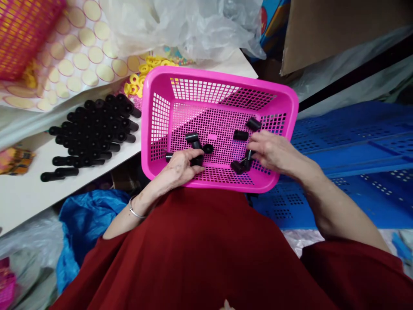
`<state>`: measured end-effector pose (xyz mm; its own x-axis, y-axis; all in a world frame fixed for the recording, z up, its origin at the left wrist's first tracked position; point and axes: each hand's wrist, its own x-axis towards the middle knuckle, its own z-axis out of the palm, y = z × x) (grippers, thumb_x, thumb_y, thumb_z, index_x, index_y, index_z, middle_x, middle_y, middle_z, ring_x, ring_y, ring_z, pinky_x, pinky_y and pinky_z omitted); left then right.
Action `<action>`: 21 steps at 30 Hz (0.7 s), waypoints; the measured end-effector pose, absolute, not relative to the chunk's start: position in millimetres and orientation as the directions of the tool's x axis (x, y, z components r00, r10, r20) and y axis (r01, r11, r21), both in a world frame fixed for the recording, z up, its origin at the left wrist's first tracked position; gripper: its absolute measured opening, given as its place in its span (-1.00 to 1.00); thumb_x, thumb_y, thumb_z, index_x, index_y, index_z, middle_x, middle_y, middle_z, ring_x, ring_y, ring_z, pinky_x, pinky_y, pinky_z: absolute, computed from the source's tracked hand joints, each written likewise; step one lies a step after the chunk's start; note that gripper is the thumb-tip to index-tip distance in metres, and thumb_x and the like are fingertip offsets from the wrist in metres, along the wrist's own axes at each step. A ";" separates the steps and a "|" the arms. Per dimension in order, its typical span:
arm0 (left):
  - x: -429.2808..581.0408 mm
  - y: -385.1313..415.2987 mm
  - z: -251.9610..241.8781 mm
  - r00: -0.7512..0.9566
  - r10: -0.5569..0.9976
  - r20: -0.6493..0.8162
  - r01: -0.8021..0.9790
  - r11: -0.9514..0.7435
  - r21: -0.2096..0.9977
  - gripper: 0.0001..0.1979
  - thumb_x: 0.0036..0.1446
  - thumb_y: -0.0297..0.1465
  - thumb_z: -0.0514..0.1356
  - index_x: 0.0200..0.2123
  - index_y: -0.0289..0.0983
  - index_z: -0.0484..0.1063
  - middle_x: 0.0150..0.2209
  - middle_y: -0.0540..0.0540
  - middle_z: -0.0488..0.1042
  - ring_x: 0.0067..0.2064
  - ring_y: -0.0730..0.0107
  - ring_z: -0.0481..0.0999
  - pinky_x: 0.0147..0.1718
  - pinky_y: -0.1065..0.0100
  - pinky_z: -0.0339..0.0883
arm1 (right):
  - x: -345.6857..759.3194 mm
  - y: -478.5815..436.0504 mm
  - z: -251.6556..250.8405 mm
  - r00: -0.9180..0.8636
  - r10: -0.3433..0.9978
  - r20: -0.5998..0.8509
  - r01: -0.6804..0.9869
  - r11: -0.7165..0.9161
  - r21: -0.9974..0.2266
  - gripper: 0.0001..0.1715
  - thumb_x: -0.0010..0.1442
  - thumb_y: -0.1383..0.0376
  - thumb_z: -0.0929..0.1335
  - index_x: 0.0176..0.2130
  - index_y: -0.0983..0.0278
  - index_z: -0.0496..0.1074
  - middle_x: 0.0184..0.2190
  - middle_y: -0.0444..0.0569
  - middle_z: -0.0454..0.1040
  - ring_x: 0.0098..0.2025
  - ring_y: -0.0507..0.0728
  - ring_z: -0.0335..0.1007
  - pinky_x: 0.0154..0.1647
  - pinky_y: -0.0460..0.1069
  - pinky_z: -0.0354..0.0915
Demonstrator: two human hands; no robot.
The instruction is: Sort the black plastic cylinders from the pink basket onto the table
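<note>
A pink plastic basket with a grid of holes sits in front of me, with several short black tubes lying loose inside. At the basket's near left, my left hand has its thumb and forefinger around a black tube. More black pieces, including one tube, lie just beyond those fingers. My right hand reaches over the right side, fingers curled down and closed on a small black tube. Two other tubes lie just beyond it, one of them on its side. The right fingertips are partly hidden.
Left of the basket, many black tubes are laid in rows on a white table. Yellow ring pieces lie behind them. Blue perforated plastic is at right, a cardboard box behind it, and a blue bag below the table.
</note>
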<state>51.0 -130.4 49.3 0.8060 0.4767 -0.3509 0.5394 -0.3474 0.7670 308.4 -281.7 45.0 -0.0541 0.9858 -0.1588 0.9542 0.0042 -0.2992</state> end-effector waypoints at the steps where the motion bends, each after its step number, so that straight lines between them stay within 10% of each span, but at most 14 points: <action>1: 51.6 -130.9 50.2 0.802 0.474 -0.364 0.549 -0.346 0.761 -0.57 -0.02 -0.43 0.33 -0.02 -0.32 0.54 -0.11 -0.20 0.59 -0.10 0.14 0.58 -0.02 0.06 0.45 | 304.1 -282.9 42.9 -0.113 0.965 -0.237 0.962 0.046 -0.270 -0.83 0.13 0.45 0.27 -0.37 0.25 0.44 -0.22 0.06 0.43 -0.21 0.16 0.23 -0.26 0.04 0.16; 16: 58.5 -142.2 52.0 0.852 0.383 -0.356 0.499 -0.394 0.772 -0.57 0.01 -0.40 0.31 -0.01 -0.35 0.52 -0.13 -0.16 0.58 -0.17 0.24 0.56 -0.13 0.22 0.44 | 282.7 -285.5 16.9 -0.212 0.930 -0.300 0.977 0.212 -0.031 -0.69 0.20 0.43 0.24 -0.40 0.25 0.53 -0.35 0.06 0.50 -0.15 0.26 0.23 0.06 0.35 0.06; 21: 56.2 -141.8 56.9 0.810 0.413 -0.416 0.553 -0.301 0.777 -0.53 0.00 -0.35 0.31 0.03 -0.33 0.51 -0.25 -0.10 0.59 -0.29 0.28 0.54 -0.22 0.23 0.43 | 294.9 -293.1 31.5 -0.072 0.993 -0.089 0.862 0.017 -0.506 -0.76 0.23 0.27 0.30 -0.14 0.24 0.51 -0.22 0.10 0.48 -0.07 0.28 0.30 0.01 0.26 0.27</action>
<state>56.2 -141.8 56.9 0.8100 0.4129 -0.4165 0.5529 -0.3006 0.7772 294.9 -293.1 31.5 -0.0719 0.9934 -0.0891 0.8624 0.0170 -0.5059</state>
